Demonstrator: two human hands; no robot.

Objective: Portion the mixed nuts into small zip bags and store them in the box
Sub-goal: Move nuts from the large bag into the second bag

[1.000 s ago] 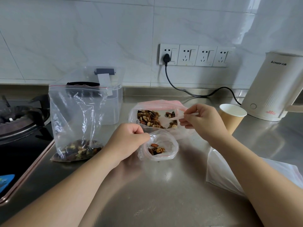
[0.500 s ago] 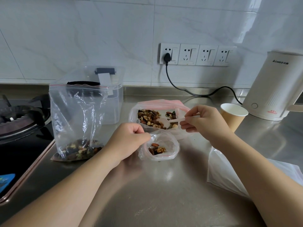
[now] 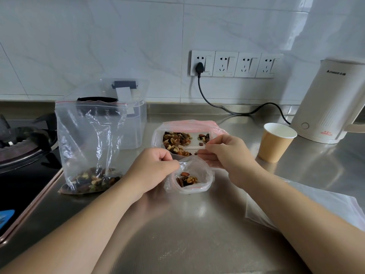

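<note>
A small clear zip bag (image 3: 194,171) stands open on the steel counter with a few mixed nuts (image 3: 186,179) at its bottom. My left hand (image 3: 150,169) pinches the bag's left rim and holds the mouth open. Just behind it a white tray of mixed nuts (image 3: 177,139) lies inside a pink-edged plastic bag. My right hand (image 3: 227,155) pinches the thin handle of a white plastic spoon (image 3: 194,148); its tip reaches into the tray's nuts. The clear storage box (image 3: 136,123) stands at the back left, lid open.
A large zip bag (image 3: 88,139) with nuts at its bottom stands upright left of my hands. A paper cup (image 3: 276,143) and a white kettle (image 3: 331,103) are at the right. Empty zip bags (image 3: 296,204) lie under my right forearm. A gas stove (image 3: 19,139) is at the far left.
My right hand has moved left and down with the spoon, bringing its tip to the tray's nuts beside the small bag. My left hand keeps its hold on the bag's rim.
</note>
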